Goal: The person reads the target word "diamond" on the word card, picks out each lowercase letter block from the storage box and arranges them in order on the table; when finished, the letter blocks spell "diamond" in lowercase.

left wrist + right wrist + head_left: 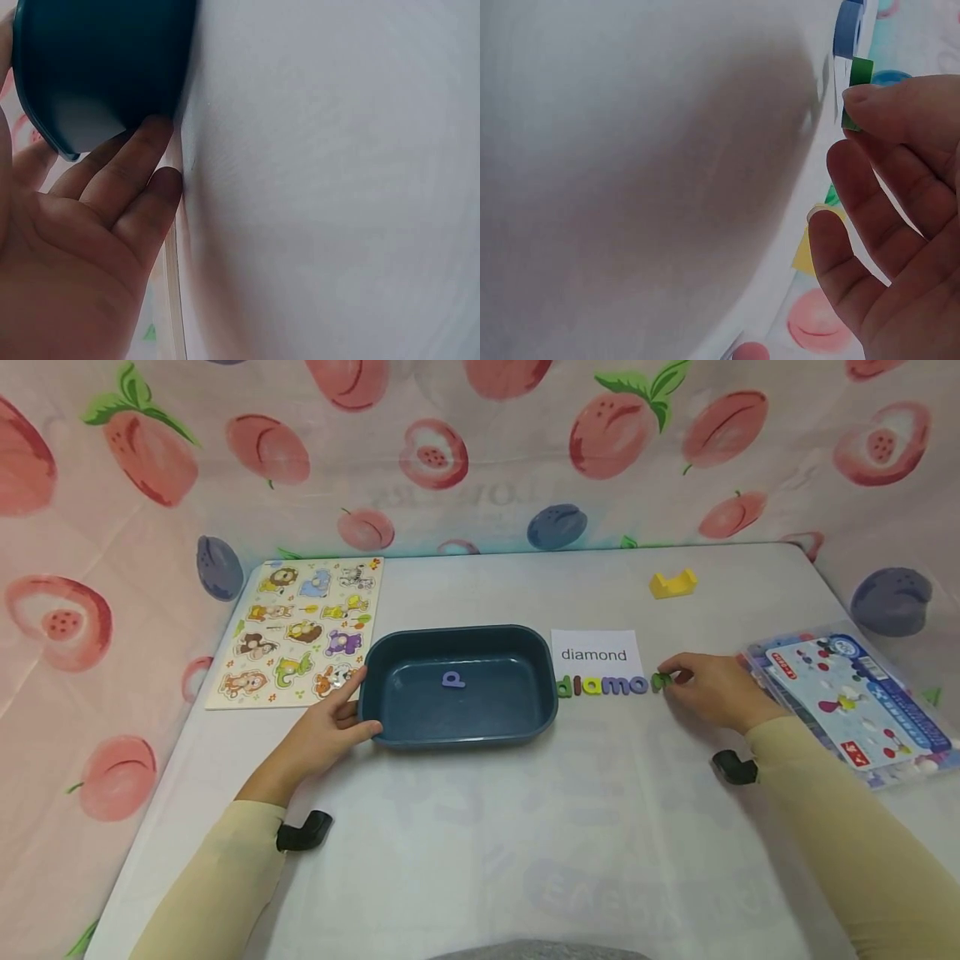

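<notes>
My left hand (326, 732) holds the left end of a dark blue plastic basin (457, 739), thumb at the near corner and fingers against the outer wall. In the left wrist view the fingertips (157, 131) touch the basin low, near the table. One purple letter (453, 679) lies inside it. My right hand (712, 689) pinches a green letter n (660, 682) between thumb and fingers, at the right end of a row of colored letters (592, 686) reading "diamo". Just above the row lies a white card (596, 647) printed "diamond".
An animal puzzle board (296, 639) lies at the left behind my hand. At the right, beside my forearm, is a clear plastic case with a printed cover (847, 693). A yellow bracket-shaped piece (673, 584) sits at the back. A fruit-patterned curtain (480, 460) borders the white table (480, 860).
</notes>
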A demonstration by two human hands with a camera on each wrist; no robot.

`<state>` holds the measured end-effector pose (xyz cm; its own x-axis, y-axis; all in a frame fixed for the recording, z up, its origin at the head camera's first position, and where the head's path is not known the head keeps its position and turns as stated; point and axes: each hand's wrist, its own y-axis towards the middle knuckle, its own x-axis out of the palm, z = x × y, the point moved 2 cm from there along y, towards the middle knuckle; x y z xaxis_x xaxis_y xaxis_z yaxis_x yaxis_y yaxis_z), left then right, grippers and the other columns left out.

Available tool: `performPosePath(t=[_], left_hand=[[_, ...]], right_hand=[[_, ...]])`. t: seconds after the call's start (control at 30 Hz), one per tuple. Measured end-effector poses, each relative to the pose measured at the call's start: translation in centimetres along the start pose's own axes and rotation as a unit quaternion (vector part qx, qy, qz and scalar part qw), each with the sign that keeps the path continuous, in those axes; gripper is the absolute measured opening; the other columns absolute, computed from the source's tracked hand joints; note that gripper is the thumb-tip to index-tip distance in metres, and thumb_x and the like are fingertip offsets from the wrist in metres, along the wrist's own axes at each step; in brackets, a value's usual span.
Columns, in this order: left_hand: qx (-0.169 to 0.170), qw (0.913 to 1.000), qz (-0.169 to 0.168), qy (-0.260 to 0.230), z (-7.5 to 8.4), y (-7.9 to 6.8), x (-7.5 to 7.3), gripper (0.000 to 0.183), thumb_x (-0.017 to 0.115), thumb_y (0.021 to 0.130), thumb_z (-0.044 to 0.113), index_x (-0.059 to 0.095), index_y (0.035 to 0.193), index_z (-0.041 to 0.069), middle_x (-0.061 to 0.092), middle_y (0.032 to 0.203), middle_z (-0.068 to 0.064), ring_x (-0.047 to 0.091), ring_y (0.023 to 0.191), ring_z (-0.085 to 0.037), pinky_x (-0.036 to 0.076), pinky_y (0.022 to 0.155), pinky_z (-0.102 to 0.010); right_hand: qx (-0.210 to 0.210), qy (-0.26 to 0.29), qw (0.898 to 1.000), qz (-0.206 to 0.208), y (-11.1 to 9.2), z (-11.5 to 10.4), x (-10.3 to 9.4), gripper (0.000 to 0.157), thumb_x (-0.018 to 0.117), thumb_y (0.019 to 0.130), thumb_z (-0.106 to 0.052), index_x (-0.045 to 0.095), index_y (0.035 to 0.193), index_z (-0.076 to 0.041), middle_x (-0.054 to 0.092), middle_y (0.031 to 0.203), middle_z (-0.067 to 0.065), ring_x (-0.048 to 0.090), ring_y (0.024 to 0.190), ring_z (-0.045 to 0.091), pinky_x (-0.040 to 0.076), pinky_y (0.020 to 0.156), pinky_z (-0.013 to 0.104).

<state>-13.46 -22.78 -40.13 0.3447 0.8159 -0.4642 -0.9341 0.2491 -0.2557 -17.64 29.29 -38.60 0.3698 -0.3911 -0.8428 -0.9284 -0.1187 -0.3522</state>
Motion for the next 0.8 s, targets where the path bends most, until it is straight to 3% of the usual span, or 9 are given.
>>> performPosePath(t=[0.8], left_hand=[[-0.004,1.0,0.002,0.005,-0.12,0.04,-0.02,0.089,0.074,0.093,0.027,0.017,0.162,0.032,0.05,0.143,-0.028,0.054,0.127,-0.039,0.038,0.106,-0.055]], right_hand=[[-0.018,-0.002,1.0,-0.005,0.98,-0.43,0.99,0.036,0.061,0.097,-0.014,0.061,0.131,-0.004,0.063,0.117,0.021,0.054,0.101,0.036,0.047,0.088,0.054]])
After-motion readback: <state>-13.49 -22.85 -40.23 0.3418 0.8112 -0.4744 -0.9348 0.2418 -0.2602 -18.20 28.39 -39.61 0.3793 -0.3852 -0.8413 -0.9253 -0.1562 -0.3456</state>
